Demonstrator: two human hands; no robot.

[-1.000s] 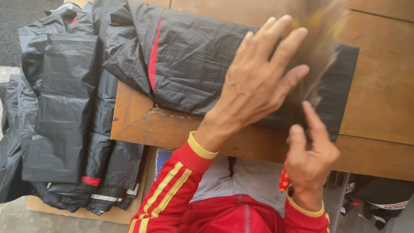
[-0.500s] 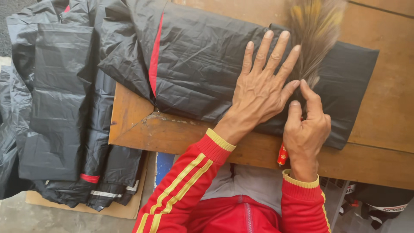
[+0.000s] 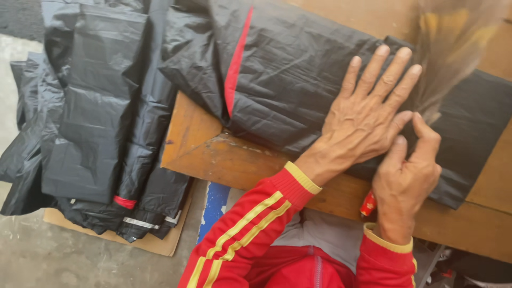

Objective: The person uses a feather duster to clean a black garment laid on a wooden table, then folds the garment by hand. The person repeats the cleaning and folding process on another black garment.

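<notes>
A black plastic garment [image 3: 288, 80] with a red stripe lies folded on a wooden table [image 3: 213, 154]. My left hand [image 3: 368, 117] rests flat on it, palm down, fingers spread. Just to its right, my right hand [image 3: 408, 178] is closed around a small brush [image 3: 453, 53]. The brush's red handle end [image 3: 368, 205] sticks out below my fist. Its brown and yellow bristles are blurred over the garment's right part. Both arms wear red sleeves with yellow stripes.
A pile of several folded black plastic garments [image 3: 101, 117] lies on cardboard [image 3: 154, 242] on the concrete floor left of the table. The table's near-left corner [image 3: 170, 160] juts toward that pile. A blue board [image 3: 213, 205] stands under the table edge.
My left hand came down from the air and now lies flat on the garment. My right hand moved up beside it, and the brush swept over the right part.
</notes>
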